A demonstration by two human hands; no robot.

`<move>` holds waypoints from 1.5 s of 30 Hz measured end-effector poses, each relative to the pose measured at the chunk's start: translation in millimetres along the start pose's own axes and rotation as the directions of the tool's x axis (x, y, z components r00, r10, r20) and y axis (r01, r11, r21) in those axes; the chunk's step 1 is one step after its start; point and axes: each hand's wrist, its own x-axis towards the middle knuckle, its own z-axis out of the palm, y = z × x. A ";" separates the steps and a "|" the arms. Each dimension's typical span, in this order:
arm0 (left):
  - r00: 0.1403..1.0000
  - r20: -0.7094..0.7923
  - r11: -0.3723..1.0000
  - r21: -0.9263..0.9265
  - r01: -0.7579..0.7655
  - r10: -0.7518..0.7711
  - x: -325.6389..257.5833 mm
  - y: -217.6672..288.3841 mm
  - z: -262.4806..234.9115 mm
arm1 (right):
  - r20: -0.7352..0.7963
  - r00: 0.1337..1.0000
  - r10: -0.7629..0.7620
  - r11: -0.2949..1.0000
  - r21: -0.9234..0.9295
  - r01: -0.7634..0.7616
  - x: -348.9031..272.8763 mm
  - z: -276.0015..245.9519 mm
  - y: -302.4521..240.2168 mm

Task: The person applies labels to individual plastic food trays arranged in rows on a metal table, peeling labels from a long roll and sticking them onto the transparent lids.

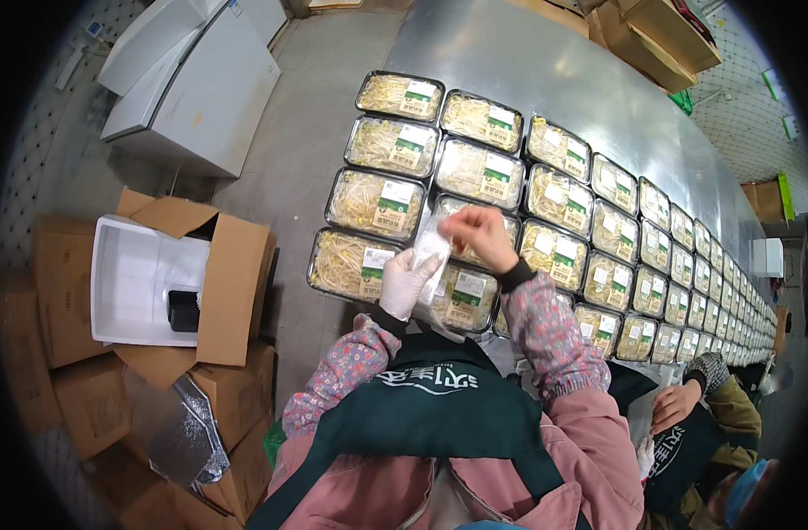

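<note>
My left hand [410, 284], in a white glove, is closed around a strip of white labels [432, 250]. Bare-skinned, my right hand [482, 237] pinches at the strip's upper right edge; whether a single label has come loose is too small to tell. Beneath both hands are black trays of bean sprouts under clear film, each bearing a green and tan label. One such tray [464, 299] lies partly under the strip, and another [351, 263] sits left of my gloved hand. Several trays also carry a small white sticker, as on the tray [552, 247] right of my right hand.
Rows of trays run along the metal table [510, 53] to the far right. At the left stands an open carton [232, 291] with a white foam box [126, 283], among more cartons [86, 402]. A white chest freezer [196, 97] is behind. A co-worker's hand [676, 405] shows at the lower right.
</note>
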 end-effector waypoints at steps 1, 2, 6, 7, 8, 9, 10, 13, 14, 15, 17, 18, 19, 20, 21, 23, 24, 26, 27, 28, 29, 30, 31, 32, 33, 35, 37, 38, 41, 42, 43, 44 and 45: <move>0.998 0.032 0.999 -0.010 0.051 -0.051 -2.0 3.1 0.2 | -0.127 0.991 -0.038 0.995 -0.101 0.025 21.9 -15.9 4.0; 0.993 0.060 0.995 -0.017 0.101 -0.100 -4.3 4.9 -0.8 | -0.243 0.966 -0.087 0.979 -0.201 0.038 47.6 -35.6 11.5; 0.994 0.099 0.994 -0.087 0.061 -0.053 -1.0 7.1 -1.8 | -0.269 0.919 -0.289 0.741 -0.671 0.037 123.9 -82.6 23.5; 0.992 0.119 0.996 -0.074 0.056 -0.047 -0.3 9.9 -0.3 | -0.225 0.933 -0.279 0.656 -0.755 0.014 132.4 -85.6 28.2; 0.994 0.108 0.994 -0.100 0.040 -0.029 0.0 11.1 -0.7 | -0.209 0.938 -0.278 0.563 -0.826 -0.018 134.7 -79.2 25.7; 0.995 0.098 0.992 -0.125 0.025 -0.013 1.2 12.2 -0.7 | -0.192 0.949 -0.248 0.497 -0.867 -0.046 136.9 -78.0 20.2; 0.996 0.091 0.989 -0.149 0.010 0.003 3.1 13.4 -0.8 | -0.180 0.959 -0.218 0.427 -0.902 -0.072 138.7 -79.1 13.4; 0.998 0.042 0.970 -0.239 -0.038 0.050 12.9 24.2 3.1 | -0.251 0.949 -0.188 0.264 -0.944 -0.198 127.3 -100.2 1.3; 0.996 -0.039 0.967 -0.238 -0.088 0.081 14.4 30.3 9.0 | -0.243 0.936 -0.253 0.283 -0.944 -0.169 119.6 -103.1 3.2; 0.992 -0.077 0.974 -0.198 -0.109 0.095 16.4 28.8 5.6 | -0.239 0.947 -0.215 0.452 -0.884 -0.120 112.3 -96.1 2.2; 0.981 -0.148 0.983 -0.120 -0.140 0.122 22.8 18.8 -3.6 | -0.094 0.995 -0.030 0.847 -0.531 -0.024 80.9 -64.0 -11.2; 0.979 -0.169 0.979 -0.148 -0.138 0.113 26.0 12.2 -5.8 | 0.077 0.995 0.062 0.979 -0.199 -0.046 58.0 -31.4 -24.8; 0.979 -0.176 0.976 -0.176 -0.132 0.101 29.2 6.8 -4.8 | 0.172 0.982 0.073 0.994 -0.093 -0.057 37.2 -7.7 -30.3; 0.978 -0.187 0.971 -0.200 -0.129 0.091 30.5 7.2 -0.9 | 0.271 0.960 0.069 0.997 0.016 -0.077 27.5 3.5 -32.5; 0.987 -0.152 0.971 -0.221 -0.090 0.057 29.8 9.0 -0.6 | 0.223 0.974 0.046 0.998 0.034 -0.055 33.9 -2.4 -29.0; 0.992 -0.115 0.988 -0.138 -0.062 0.046 28.0 11.3 3.3 | 0.070 0.997 -0.022 0.995 0.102 0.014 61.5 -20.7 -23.8; 0.997 -0.080 0.996 -0.086 -0.005 -0.002 25.4 11.4 2.1 | -0.013 0.997 -0.076 0.997 0.027 0.076 87.4 -45.2 -14.4; 0.994 -0.109 0.996 -0.088 -0.024 0.014 24.7 7.6 -3.8 | -0.173 0.967 -0.187 0.968 -0.201 0.152 134.4 -82.9 -12.2; 0.988 -0.150 0.994 -0.102 -0.041 0.026 23.8 8.9 -7.4 | -0.222 0.961 -0.163 0.959 -0.265 0.101 155.3 -92.8 -14.4; 0.982 -0.185 0.991 -0.120 -0.062 0.039 23.7 11.3 -8.8 | -0.254 0.925 -0.281 0.914 -0.363 0.178 174.4 -102.4 -15.8; 0.983 -0.181 0.984 -0.175 -0.033 0.001 23.1 15.2 -9.7 | -0.275 0.893 -0.356 0.855 -0.482 0.192 193.7 -114.2 -13.8; 0.976 -0.217 0.988 -0.147 -0.052 0.020 22.5 14.3 -13.3 | -0.282 0.857 -0.431 0.784 -0.588 0.200 212.3 -122.1 -11.9; 0.973 -0.231 0.990 -0.130 -0.055 0.023 20.6 15.2 -16.5 | -0.210 0.867 -0.452 0.681 -0.708 0.184 226.5 -131.5 -9.3; 0.966 -0.256 0.992 -0.118 -0.055 0.024 17.3 14.8 -20.9 | -0.128 0.881 -0.456 0.561 -0.809 0.173 235.0 -133.0 -9.5; 0.966 -0.260 0.988 -0.149 -0.038 -0.002 14.2 17.7 -23.9 | -0.085 0.936 -0.342 0.477 -0.874 0.095 240.5 -135.3 -8.7; 0.965 -0.260 0.990 -0.134 -0.051 0.014 14.5 15.6 -34.6 | -0.086 0.920 -0.383 0.383 -0.921 0.073 245.4 -133.8 -7.9; 0.963 -0.267 0.991 -0.113 -0.073 0.040 7.7 13.9 -38.2 | -0.149 0.927 -0.344 0.312 -0.949 -0.037 233.5 -132.1 -21.8; 0.964 -0.252 0.990 -0.097 -0.107 0.080 8.4 18.0 -36.3 | -0.119 0.861 -0.494 0.274 -0.962 0.024 229.4 -142.8 -17.8; 0.900 -0.279 0.942 0.129 -0.311 0.335 17.2 19.1 -41.4 | -0.184 0.814 -0.551 0.389 -0.920 0.055 217.1 -122.4 -15.3; 0.856 -0.283 0.897 0.236 -0.374 0.432 20.0 18.9 -45.0 | -0.203 0.865 -0.459 0.661 -0.729 0.180 208.4 -110.5 -9.2; 0.933 -0.296 0.979 0.076 -0.189 0.203 17.3 29.8 -46.3 | -0.095 0.969 -0.226 0.898 -0.407 0.169 191.4 -84.1 -6.8; 0.925 -0.359 0.986 -0.059 -0.158 0.127 17.5 30.6 -49.8 | 0.116 0.986 -0.122 0.957 -0.249 0.148 162.5 -43.8 -14.6; 0.909 -0.395 0.979 -0.083 -0.184 0.137 16.8 24.3 -55.5 | 0.323 0.945 0.056 0.995 -0.094 -0.027 129.4 -1.7 -27.0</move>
